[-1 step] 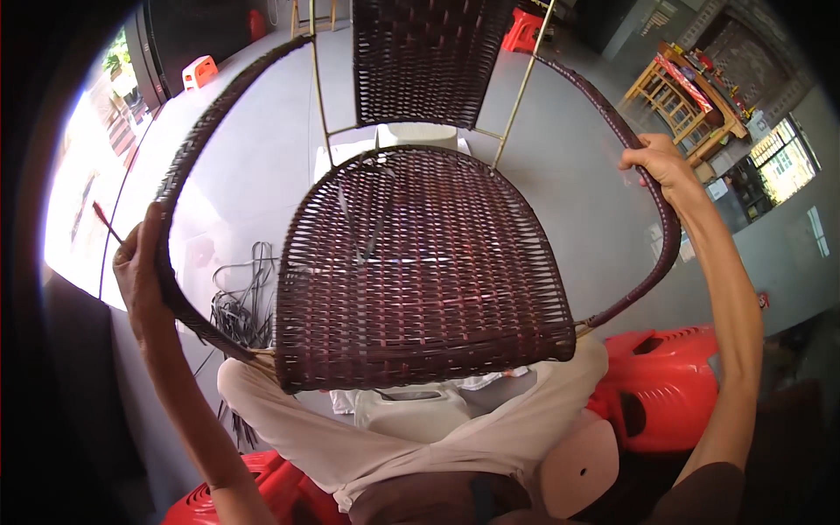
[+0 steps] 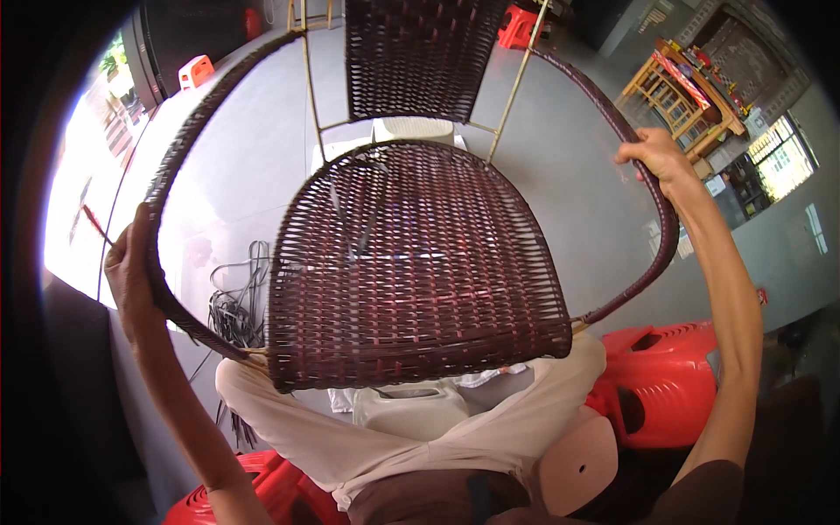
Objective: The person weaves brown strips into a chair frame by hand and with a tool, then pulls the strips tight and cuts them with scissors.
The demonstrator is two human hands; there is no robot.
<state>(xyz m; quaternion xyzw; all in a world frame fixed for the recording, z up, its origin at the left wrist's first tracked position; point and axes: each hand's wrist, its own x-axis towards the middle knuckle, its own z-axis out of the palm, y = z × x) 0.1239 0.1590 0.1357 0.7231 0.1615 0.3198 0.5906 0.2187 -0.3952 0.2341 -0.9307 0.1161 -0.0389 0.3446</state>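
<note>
A dark brown woven chair fills the middle, its seat (image 2: 420,262) tilted toward me above my lap and its backrest (image 2: 424,61) at the far side. My left hand (image 2: 131,276) is closed around the left armrest (image 2: 186,136). From that same hand sticks out a thin tool with a reddish end (image 2: 94,219); its kind is unclear. On the other side, my right hand (image 2: 662,162) wraps round the right armrest (image 2: 610,109), thumb and fingers hooked over the woven strip. Bare metal rods (image 2: 518,83) show beside the backrest.
Loose dark strips (image 2: 238,311) lie in a tangle on the floor at left. Red plastic stools (image 2: 669,376) stand close by my right, with another red one (image 2: 254,490) at lower left. A white stool (image 2: 411,411) is between my legs. A wooden table (image 2: 691,87) stands far right.
The chair has shifted slightly left and a little away from me, with both hands moving along on the armrests. Both grips look the same.
</note>
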